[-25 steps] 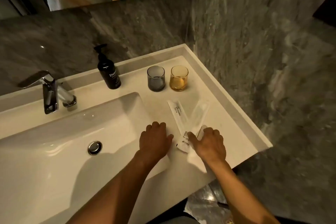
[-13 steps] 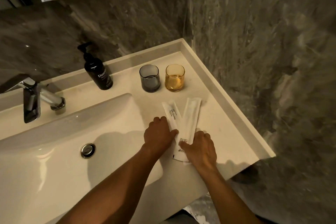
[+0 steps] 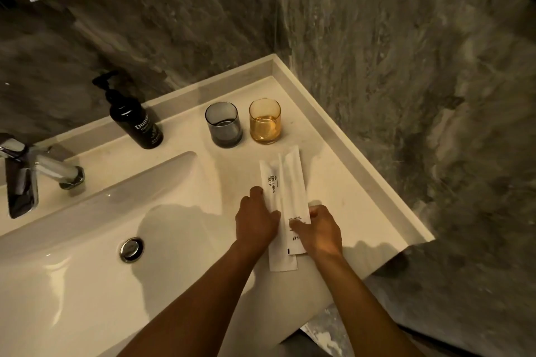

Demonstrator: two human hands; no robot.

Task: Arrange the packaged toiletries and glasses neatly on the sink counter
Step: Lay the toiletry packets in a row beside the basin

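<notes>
Two long white toothbrush packets lie side by side on the white sink counter (image 3: pixel 362 197), overlapping slightly. The left packet (image 3: pixel 271 180) reads "BRUSHING TEETH"; the right packet (image 3: pixel 293 182) rests partly on top of it. My left hand (image 3: pixel 255 223) presses its fingertips on the left packet's edge. My right hand (image 3: pixel 322 230) holds the right packet's lower end with thumb and fingers. Behind the packets stand a grey glass (image 3: pixel 224 124) and an amber glass (image 3: pixel 265 121), close together near the back ledge.
A black pump bottle (image 3: pixel 136 122) stands left of the glasses. The basin (image 3: pixel 87 240) with its drain (image 3: pixel 132 249) and a chrome tap (image 3: pixel 26 171) fills the left. Dark stone walls enclose the back and right; the counter's raised rim (image 3: pixel 348 136) runs along the right.
The two packets were angled apart in a V; my hands have pushed them together so they now lie parallel and straighter. The camera has shifted a little to the right.
</notes>
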